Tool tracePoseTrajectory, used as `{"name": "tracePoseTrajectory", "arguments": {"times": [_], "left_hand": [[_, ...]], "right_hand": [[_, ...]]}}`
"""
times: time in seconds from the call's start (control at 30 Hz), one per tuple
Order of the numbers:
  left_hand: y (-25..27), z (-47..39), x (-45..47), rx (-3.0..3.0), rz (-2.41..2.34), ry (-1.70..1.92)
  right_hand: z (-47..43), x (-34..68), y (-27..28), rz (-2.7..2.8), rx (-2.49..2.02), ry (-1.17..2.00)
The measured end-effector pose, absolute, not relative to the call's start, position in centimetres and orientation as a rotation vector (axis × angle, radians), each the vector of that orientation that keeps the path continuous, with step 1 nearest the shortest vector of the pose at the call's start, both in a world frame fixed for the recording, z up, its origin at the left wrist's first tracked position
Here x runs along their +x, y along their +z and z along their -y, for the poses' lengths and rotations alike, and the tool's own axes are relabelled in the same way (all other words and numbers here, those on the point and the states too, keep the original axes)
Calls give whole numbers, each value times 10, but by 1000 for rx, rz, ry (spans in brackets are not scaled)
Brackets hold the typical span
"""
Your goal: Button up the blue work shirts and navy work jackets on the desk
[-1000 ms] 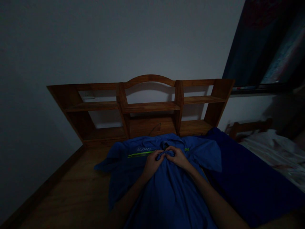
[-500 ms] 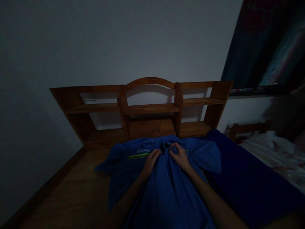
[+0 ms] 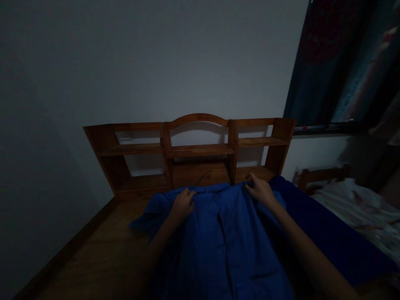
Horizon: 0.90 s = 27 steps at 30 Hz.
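A blue cloth garment (image 3: pixel 206 233) hangs toward me from its far upper edge, with folds and a dark slit down its middle. At the left end of that edge, my left hand (image 3: pixel 183 204) is closed on the cloth. My right hand (image 3: pixel 261 189) pinches the right end, its fingertips partly hidden. Under it lies more blue cloth, with a short sleeve (image 3: pixel 143 221) sticking out at the left. The dim light leaves the exact kind of the held garment unclear.
The cloth lies on a wooden bed board (image 3: pixel 103 250). Behind stands a wooden shelf headboard (image 3: pixel 200 150) against a pale wall (image 3: pixel 187 62). Dark blue bedding (image 3: pixel 321 225) spreads at the right, beside pale crumpled bedding (image 3: pixel 362 200). A dark window (image 3: pixel 325 83) is at the upper right.
My hands have moved apart, left hand leftward and right hand rightward, stretching the garment's gathered top edge wide. The lettering and yellow-green stripe beneath are now covered. The view has tilted up slightly.
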<state>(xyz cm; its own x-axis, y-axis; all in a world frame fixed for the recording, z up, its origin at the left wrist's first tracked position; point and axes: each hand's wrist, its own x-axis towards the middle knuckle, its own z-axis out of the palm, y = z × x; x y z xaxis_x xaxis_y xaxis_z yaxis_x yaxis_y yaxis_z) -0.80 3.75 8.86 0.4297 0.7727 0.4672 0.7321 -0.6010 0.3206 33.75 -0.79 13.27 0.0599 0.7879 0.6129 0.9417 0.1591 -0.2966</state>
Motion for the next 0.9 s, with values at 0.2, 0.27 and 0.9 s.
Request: {"name": "tracePoseTrajectory", "arguments": {"times": [0.2, 0.27, 0.9], "left_hand": [[90, -13, 40, 2525, -1246, 1205], [77, -4, 61, 2473, -1079, 1222], [18, -24, 62, 1816, -842, 1091]], "right_hand": [[25, 266, 114, 2103, -1420, -485], [30, 243, 101, 2196, -1254, -340], [12, 246, 52, 1851, -1100, 866]]}}
